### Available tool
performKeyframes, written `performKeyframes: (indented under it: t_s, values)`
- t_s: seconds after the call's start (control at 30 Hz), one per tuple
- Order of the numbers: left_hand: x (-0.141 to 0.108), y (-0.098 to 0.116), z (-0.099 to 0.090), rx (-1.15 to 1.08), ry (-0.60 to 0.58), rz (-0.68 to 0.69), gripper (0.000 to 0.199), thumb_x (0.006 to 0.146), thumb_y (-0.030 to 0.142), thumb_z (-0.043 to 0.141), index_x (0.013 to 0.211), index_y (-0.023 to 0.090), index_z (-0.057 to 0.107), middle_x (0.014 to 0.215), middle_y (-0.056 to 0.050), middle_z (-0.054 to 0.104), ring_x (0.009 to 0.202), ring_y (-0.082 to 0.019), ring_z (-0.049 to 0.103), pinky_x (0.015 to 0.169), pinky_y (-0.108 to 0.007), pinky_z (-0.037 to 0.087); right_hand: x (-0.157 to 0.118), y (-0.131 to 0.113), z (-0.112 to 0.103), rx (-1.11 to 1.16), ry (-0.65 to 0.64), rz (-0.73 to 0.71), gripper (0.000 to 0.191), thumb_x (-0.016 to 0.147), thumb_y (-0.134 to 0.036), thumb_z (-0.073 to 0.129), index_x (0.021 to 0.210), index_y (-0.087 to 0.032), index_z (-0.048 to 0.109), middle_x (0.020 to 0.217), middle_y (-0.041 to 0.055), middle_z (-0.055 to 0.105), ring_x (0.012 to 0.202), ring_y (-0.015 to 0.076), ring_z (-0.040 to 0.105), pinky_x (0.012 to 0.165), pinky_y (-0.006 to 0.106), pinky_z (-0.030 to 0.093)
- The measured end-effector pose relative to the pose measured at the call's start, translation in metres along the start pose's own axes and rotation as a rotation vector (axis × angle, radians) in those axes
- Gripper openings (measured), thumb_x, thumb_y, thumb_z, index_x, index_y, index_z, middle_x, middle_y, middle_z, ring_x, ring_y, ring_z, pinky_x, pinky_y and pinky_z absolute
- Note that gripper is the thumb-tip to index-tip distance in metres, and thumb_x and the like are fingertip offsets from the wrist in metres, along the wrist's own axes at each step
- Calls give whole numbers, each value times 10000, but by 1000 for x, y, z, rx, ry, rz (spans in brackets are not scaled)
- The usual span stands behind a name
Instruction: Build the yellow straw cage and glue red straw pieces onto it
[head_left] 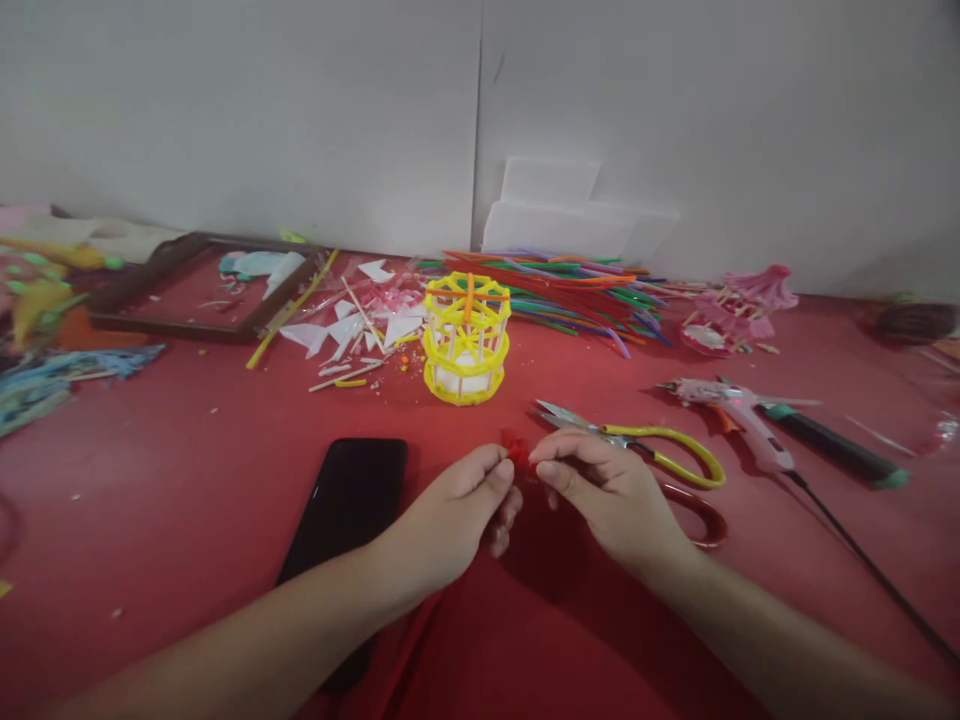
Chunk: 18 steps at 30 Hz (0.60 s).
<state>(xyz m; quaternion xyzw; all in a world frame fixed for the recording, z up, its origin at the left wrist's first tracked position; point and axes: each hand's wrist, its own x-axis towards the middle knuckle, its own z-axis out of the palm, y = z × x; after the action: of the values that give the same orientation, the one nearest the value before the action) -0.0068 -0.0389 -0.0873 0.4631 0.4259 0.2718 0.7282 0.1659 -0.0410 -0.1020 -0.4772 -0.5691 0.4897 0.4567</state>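
Observation:
Low over the red table, my left hand (461, 505) pinches a small, blurred red piece that looks like a bent pipe cleaner (517, 447). From the other side, the fingertips of my right hand (611, 490) close at its right end. A thin red strand (412, 645) runs down below my left wrist; whether it joins the piece is unclear. Beyond my hands stands a round yellow cage-like model (466, 340) with pale sticks and a white base. Scissors (675, 450) with yellow and red handles lie partly behind my right hand.
A black phone (349, 500) lies beside my left forearm. To the right are a pink glue gun (739, 415) with its cord and dark-handled pliers (832, 440). Coloured pipe cleaners (555, 290), paper scraps (352, 325), a brown frame (172, 330) and a pink model (739, 310) sit farther back.

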Motion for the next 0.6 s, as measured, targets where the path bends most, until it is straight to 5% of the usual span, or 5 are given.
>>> performKeyframes:
  t_s: [0.47,0.6]
  values:
    - [-6,3,0,351,-77,89,331,971,456,341,765,208,416,598,51,488,528,-100,454,540,-248,370,-9,-7,8,-97,145,-68,60,786,-272,707,798,-214,718,798,27,729,690,148,682,579,235,564]
    - [-7,4,1,359,-60,116,334,975,436,329,758,202,430,583,52,479,521,-94,435,531,-239,355,-10,-7,7,-182,146,-204,52,813,-228,680,833,-218,726,814,24,738,688,141,688,614,246,574]
